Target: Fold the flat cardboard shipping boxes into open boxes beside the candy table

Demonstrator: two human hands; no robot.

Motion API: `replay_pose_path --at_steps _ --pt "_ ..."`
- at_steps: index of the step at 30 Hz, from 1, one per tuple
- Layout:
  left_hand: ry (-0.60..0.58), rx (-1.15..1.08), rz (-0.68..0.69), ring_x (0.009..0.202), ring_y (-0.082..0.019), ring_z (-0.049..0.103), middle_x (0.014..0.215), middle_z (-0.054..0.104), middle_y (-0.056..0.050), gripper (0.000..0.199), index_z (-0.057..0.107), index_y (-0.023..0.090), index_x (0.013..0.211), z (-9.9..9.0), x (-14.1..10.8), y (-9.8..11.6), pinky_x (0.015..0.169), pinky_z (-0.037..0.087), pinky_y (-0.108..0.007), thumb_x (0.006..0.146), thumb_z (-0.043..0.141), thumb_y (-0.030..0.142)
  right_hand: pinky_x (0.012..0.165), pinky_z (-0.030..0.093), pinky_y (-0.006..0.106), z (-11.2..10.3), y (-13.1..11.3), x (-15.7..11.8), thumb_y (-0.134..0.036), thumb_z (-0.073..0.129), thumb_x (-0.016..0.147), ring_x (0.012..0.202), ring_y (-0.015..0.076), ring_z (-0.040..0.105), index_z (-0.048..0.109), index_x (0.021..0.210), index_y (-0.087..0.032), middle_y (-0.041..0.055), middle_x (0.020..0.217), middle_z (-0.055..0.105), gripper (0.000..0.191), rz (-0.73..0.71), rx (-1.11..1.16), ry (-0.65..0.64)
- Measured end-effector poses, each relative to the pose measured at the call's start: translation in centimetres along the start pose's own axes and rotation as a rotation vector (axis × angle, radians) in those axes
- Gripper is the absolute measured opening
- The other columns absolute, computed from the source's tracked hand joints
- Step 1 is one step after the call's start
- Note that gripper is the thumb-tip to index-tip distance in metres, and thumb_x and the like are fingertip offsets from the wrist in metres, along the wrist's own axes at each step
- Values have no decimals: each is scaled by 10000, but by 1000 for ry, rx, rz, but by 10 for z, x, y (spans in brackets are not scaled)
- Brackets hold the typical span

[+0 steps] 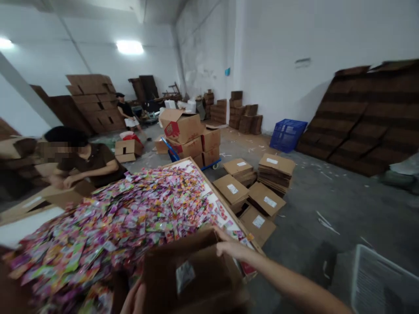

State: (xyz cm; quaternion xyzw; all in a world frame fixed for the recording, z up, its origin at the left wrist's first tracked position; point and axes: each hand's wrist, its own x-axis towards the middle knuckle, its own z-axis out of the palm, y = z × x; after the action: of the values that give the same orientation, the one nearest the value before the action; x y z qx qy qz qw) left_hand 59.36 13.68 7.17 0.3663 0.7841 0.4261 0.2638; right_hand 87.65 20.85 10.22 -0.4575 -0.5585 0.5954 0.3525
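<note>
A brown cardboard box (163,279) with a pale label on its side is between my hands, at the near edge of the table. My right hand (225,244) grips the box's upper right edge, thumb on the outside. At the lower left, my left hand (135,298) is against the box's left side, its fingers partly hidden and cut off by the frame. Beyond the box spreads a large heap of small, colourful sachets (140,209), mostly pink, purple and orange.
Flattened cartons (276,168) with labels are stacked right of the table. A co-worker (94,161) handles another box at the left. Packed boxes (186,131) stand on a blue trolley behind, near a blue crate (288,135). A clear plastic bin (376,279) is lower right.
</note>
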Motion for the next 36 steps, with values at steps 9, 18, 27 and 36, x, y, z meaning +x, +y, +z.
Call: replay_pose_path --at_steps 9,18,27,36 --pt "-490 942 343 1296 -382 411 1396 394 -340 732 230 -113 1410 37 -65 85 1021 370 -441 921 330 423 1010 387 424 -19 33 3 -433 707 510 1165 297 518 566 1188 -245 63 1226 609 718 160 124 -52" --pt "-608 872 599 838 -263 669 825 718 -135 687 706 157 787 76 6 117 716 465 -339 918 184 584 1011 423 449 -31 36 36 -685 676 599 1244 282 497 478 1319 -283 73 1344 546 848 211 229 9" --pt "-646 905 777 1041 -230 614 1056 681 -139 409 639 134 1047 121 14 99 897 447 -355 961 268 282 1174 147 427 -14 75 12 -697 646 629 1422 252 218 360 1427 -268 62 1523 311 951 -46 10 247" --pt "-703 1088 633 1218 -467 451 1335 511 -259 1059 457 148 1353 129 65 183 998 263 -678 511 658 759 1147 214 448 -15 74 14 -692 675 588 1373 254 329 197 1482 -291 87 1466 398 1090 -10 152 203"
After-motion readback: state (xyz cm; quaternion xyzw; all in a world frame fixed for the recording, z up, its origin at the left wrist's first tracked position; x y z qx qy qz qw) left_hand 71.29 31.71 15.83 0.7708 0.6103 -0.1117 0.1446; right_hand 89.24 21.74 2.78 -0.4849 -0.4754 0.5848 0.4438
